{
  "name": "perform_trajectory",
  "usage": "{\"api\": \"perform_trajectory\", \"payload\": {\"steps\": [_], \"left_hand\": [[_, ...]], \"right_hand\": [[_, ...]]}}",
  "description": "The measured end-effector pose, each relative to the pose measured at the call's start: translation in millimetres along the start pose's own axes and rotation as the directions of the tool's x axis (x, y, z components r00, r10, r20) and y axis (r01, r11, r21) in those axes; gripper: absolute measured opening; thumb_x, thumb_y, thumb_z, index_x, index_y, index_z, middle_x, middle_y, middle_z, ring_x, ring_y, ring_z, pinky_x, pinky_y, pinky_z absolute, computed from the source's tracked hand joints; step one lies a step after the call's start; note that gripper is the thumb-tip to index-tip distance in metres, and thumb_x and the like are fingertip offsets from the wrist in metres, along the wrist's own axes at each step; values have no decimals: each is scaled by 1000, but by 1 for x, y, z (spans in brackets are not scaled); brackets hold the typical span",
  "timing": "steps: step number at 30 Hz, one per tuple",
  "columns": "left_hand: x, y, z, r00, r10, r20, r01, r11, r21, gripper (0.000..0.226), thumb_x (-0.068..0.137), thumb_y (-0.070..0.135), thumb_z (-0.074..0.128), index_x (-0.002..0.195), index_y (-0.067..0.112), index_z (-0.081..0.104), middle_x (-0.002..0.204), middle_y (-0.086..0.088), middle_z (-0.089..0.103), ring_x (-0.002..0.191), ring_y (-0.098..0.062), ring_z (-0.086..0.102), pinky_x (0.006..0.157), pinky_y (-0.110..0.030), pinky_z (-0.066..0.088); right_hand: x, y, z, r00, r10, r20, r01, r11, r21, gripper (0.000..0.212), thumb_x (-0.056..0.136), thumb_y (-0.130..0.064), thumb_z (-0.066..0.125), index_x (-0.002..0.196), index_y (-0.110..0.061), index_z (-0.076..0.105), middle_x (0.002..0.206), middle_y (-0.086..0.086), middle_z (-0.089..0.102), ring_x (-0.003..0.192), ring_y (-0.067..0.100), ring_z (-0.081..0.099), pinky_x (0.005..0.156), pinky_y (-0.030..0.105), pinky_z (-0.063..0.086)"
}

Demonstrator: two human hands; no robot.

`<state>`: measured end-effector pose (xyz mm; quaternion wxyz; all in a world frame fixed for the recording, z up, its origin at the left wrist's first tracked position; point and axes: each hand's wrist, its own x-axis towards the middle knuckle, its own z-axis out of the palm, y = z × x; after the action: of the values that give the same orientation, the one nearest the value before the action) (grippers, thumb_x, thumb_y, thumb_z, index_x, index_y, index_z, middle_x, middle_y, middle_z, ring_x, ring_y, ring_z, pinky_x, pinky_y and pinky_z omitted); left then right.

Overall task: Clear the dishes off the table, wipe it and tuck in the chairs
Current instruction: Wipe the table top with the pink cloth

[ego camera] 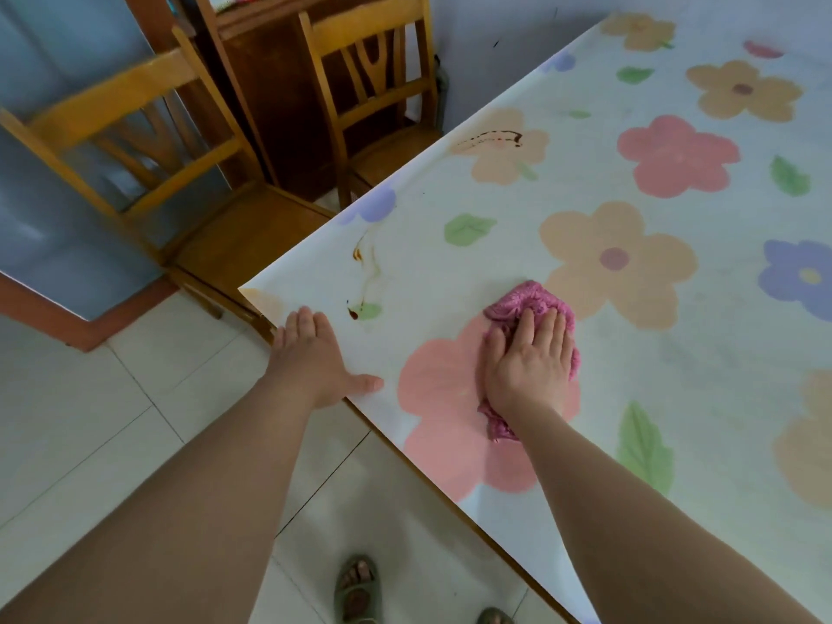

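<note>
Wiping is under way: right hand (526,367) presses flat, fingers extended, on the pink cloth (531,299) atop the floral table (630,353), while left hand (315,353), open and holding nothing, braces the near edge, apparently for steadiness, brown stains (360,258) remaining beside it.

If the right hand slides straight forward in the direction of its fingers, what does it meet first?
The right hand presses the pink cloth, whose bunched front lies just ahead. Beyond it only the flowered tablecloth shows; the way looks free. The brown stains lie to the left.
</note>
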<state>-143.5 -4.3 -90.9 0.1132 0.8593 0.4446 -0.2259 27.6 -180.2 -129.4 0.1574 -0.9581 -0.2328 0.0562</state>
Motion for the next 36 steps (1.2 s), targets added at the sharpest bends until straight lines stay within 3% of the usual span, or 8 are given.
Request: {"api": "perform_trajectory", "payload": {"steps": [4, 10, 16, 20, 23, 26, 30, 36], "left_hand": [[31, -35, -23, 1000, -18, 14, 17, 999, 34, 142, 56, 85, 62, 153, 4, -5, 161, -16, -6, 149, -31, -5, 119, -44, 8], [41, -46, -27, 998, 61, -2, -61, 995, 74, 145, 51, 86, 63, 153, 3, 2, 161, -17, 2, 148, -33, 8, 118, -43, 17], [43, -51, -33, 996, 92, -3, -91, 989, 116, 145, 49, 85, 67, 152, 2, 8, 160, -20, 7, 147, -32, 16, 116, -40, 21], [42, -55, -36, 992, 125, -8, -124, 987, 105, 133, 53, 79, 70, 150, 5, 19, 158, -18, 16, 147, -31, 17, 115, -40, 25], [37, -54, -38, 993, 116, -5, -115, 989, 93, 132, 54, 78, 71, 150, 5, 17, 158, -16, 18, 146, -31, 18, 114, -41, 29], [32, -51, -40, 997, 71, 17, -72, 992, 106, 137, 56, 78, 70, 152, 2, 9, 160, -17, 9, 146, -32, 19, 114, -41, 29], [31, -48, -45, 997, 79, 7, -80, 984, 161, 132, 54, 80, 68, 149, 2, 19, 156, -16, 21, 141, -32, 30, 109, -41, 37], [41, -50, -40, 996, 94, 2, -93, 985, 143, 141, 50, 83, 68, 150, 0, 13, 159, -19, 15, 147, -30, 18, 117, -40, 22]], "right_hand": [[23, -48, 17, 995, -98, 21, 98, 995, 21, 65, 96, -50, 27, 150, -16, 22, 160, 11, 9, 148, 23, 1, 120, 36, -5], [59, -120, 46, 953, -295, 66, 295, 956, 10, 52, 99, -36, 21, 148, -20, 27, 160, 6, 13, 148, 20, 5, 120, 33, -3], [55, -175, 60, 802, -563, 198, 563, 824, 63, 48, 100, -29, 26, 148, -24, 28, 160, 0, 16, 148, 17, 6, 121, 34, -1], [25, -170, 52, 690, -702, 177, 674, 712, 196, 44, 96, -17, 40, 140, -17, 47, 152, 2, 36, 145, 18, 22, 120, 34, 8], [3, -146, 38, 639, -751, 164, 710, 659, 250, 34, 89, -8, 51, 121, -9, 64, 138, 9, 54, 137, 25, 40, 118, 40, 21], [-9, -109, 25, 697, -709, 106, 674, 699, 239, 29, 83, -2, 59, 109, -5, 70, 128, 13, 62, 128, 32, 51, 112, 47, 32], [-1, -55, 5, 914, -402, 50, 388, 905, 173, 39, 84, -13, 48, 119, -7, 65, 138, 14, 53, 133, 31, 44, 111, 47, 32], [30, -58, 20, 985, -159, -67, 164, 984, 71, 45, 89, -11, 44, 133, -15, 53, 151, 9, 38, 143, 25, 27, 118, 38, 18]]}}
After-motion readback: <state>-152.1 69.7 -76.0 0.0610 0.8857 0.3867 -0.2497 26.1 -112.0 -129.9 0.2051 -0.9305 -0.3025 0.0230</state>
